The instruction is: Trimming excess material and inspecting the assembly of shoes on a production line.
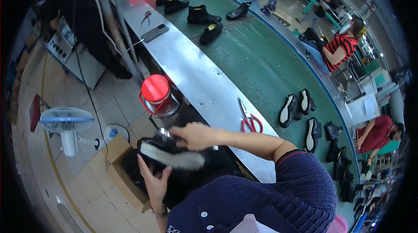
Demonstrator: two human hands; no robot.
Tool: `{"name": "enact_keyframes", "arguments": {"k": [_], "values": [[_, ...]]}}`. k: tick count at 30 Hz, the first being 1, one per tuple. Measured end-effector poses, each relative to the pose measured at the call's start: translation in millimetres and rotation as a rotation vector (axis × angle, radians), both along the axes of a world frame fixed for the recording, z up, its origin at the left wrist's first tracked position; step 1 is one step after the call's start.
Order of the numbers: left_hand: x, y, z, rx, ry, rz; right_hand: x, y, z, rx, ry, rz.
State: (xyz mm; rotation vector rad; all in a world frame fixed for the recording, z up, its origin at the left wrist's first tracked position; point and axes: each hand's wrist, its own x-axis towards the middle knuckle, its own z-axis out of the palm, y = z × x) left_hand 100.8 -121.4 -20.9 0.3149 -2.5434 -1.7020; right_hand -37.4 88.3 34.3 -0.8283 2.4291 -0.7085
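Left hand [153,183] half open, fingers and thumb spread against the near side of a black shoe [167,157], holding it. Right hand [193,136] just above the shoe, fingers curled, probably gripping a shiny metal piece [163,131], most of it lost behind the fingertips. Black shoe over the lap, pale sole turned up in plain view, dark upper blending into dark clothing and hard to trace. Cardboard box [138,193] below, largely covered. Near the right hand, a red-lidded container [155,88], lower part hard to make out. On the desk [204,85], red-handled scissors [249,119] beside the right forearm; farther off, a phone [155,33]. Beyond, more shoes [290,110], the rightmost crowded, overlapping. At upper left, a dark-clothed person [89,11], partly cut off by shadow.
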Motion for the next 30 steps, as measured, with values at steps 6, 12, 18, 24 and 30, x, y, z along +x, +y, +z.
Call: {"name": "enact_keyframes", "arguments": {"k": [6, 12, 18, 24, 30], "values": [[23.3, -58.4, -33.1, -0.034, -0.205, 0.257, 46.1, -19.6, -2.3, -0.116, -0.551, 0.076], [20.6, -67.8, -20.8, -0.224, -0.008, 0.213, 40.1, -36.5, 9.0, -0.027, -0.291, 0.214], [50.7, -23.3, -36.4, -0.097, 0.051, 0.259, 29.1, -52.0, 19.6, 0.115, -0.247, 0.518], [48.2, 1.0, -39.0, -0.187, 0.099, 0.265, 19.4, -88.3, 50.3, 0.426, -0.070, 0.873], [47.8, 11.1, -35.1, -0.227, 0.089, 0.369, -2.3, -104.4, 44.6, 0.660, 0.080, 1.059]]}}
